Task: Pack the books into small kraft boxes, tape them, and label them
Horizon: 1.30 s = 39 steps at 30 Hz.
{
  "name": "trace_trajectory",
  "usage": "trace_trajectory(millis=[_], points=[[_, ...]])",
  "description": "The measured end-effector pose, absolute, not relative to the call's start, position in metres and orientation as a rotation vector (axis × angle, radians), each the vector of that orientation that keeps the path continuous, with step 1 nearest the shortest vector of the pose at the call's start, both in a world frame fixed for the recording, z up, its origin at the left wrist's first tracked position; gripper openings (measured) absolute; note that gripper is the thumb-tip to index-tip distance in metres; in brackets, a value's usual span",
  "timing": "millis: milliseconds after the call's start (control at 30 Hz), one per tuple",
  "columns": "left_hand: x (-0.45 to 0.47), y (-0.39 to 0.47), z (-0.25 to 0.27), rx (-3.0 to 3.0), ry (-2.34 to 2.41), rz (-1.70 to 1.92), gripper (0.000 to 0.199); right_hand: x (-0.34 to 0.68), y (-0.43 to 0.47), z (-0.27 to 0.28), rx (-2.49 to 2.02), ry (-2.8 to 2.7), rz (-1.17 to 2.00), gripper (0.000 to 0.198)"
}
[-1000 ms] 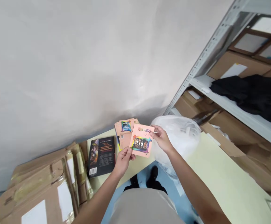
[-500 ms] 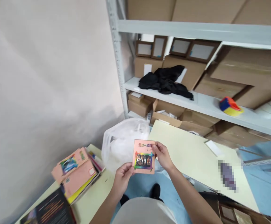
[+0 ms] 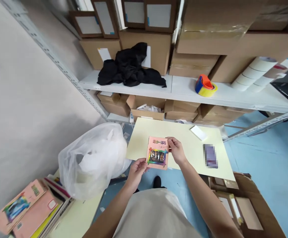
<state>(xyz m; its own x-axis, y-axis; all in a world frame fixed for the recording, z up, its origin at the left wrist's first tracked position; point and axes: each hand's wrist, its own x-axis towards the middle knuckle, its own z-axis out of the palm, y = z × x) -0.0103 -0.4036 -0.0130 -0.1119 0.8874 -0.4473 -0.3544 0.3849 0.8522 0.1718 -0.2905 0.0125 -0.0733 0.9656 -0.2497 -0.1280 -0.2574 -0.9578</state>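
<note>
A small pink book (image 3: 157, 153) with a rainbow-framed picture on its cover is held up in front of me, cover towards me. My left hand (image 3: 136, 171) pinches its lower left corner. The upper right edge is gripped by my right hand (image 3: 176, 150), thumb on the cover. Behind the book is the near edge of a pale yellow table (image 3: 144, 132). On that table lie a white flat block (image 3: 198, 133) and a blurred-out purple item (image 3: 210, 156).
A white plastic bag (image 3: 94, 155) bulges at the left beside a stack of books (image 3: 32, 208). Ahead, a shelf (image 3: 183, 86) holds black cloth (image 3: 131, 66), a tape dispenser (image 3: 205, 86), paper rolls (image 3: 254, 74) and cartons. An open carton (image 3: 265, 201) stands low at right.
My view has swung to the right, so shelf, bag and book stack sit further left. Both hands still hold the pink book, now in front of the table.
</note>
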Motion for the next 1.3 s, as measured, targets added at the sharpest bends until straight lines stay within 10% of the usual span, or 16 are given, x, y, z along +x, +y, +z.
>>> trace_trajectory(millis=[1033,1300], points=[[-0.014,-0.27,-0.052,0.392,0.941,0.872,0.038,0.202,-0.229,-0.016,-1.334,-0.674,1.379,0.027],[-0.005,-0.264,-0.053,0.379,0.871,0.785,0.044,0.218,-0.203,-0.003,-1.208,-1.125,1.522,0.058]])
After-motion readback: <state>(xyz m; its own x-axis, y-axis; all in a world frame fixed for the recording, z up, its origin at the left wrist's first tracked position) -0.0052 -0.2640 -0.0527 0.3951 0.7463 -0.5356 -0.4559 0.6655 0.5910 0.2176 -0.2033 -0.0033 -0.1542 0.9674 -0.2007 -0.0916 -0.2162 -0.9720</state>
